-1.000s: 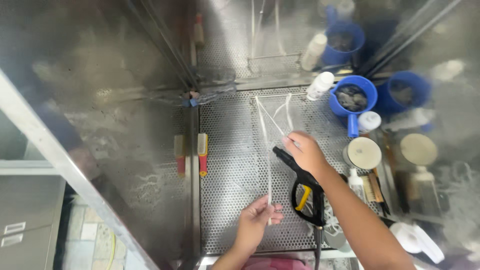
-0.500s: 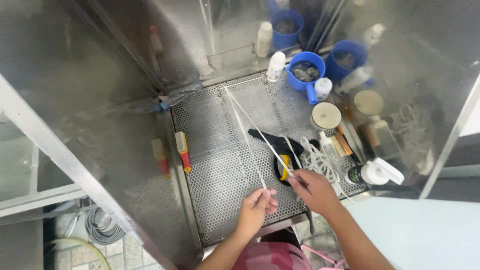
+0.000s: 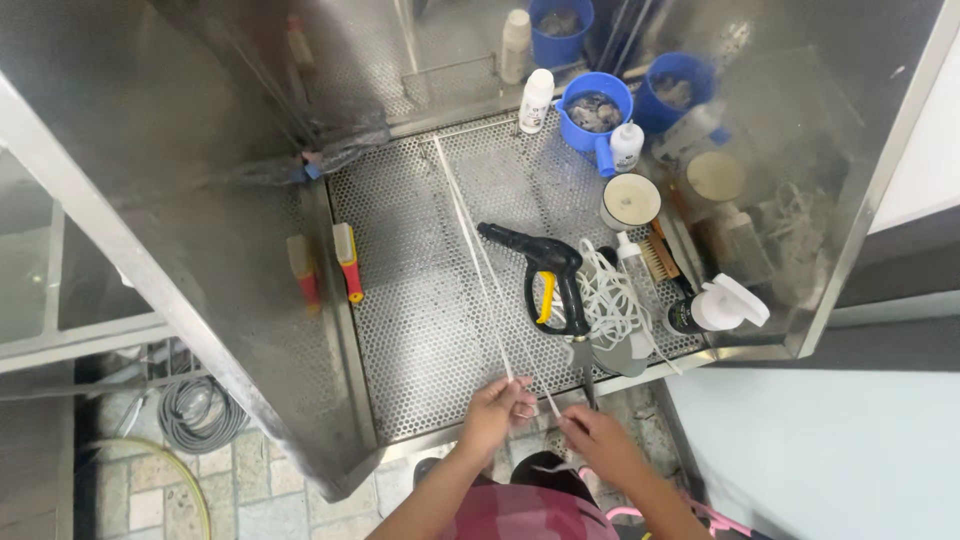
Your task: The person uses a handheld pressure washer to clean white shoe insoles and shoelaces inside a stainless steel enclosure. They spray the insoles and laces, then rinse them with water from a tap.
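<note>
Two long thin white strips [image 3: 470, 235] run from the back of the perforated metal tray [image 3: 410, 290] toward me. My left hand [image 3: 497, 407] pinches the near end of one strip at the tray's front edge. My right hand [image 3: 597, 440] grips the near end of the other strip just to the right. A black spray gun [image 3: 545, 275] with a yellow trigger lies on the tray, apart from both hands.
A coil of white cord [image 3: 615, 300], a brush [image 3: 657, 255], a white spray bottle [image 3: 715, 305], small bottles and blue tubs [image 3: 595, 110] crowd the tray's right and back. A red-and-yellow brush [image 3: 347, 262] lies at left. Steel walls enclose the tray; hoses [image 3: 190, 410] lie on the tiled floor.
My right hand has let go of the spray gun, which now lies on the tray, and has taken a strip end. Both hands have drawn back to the front edge.
</note>
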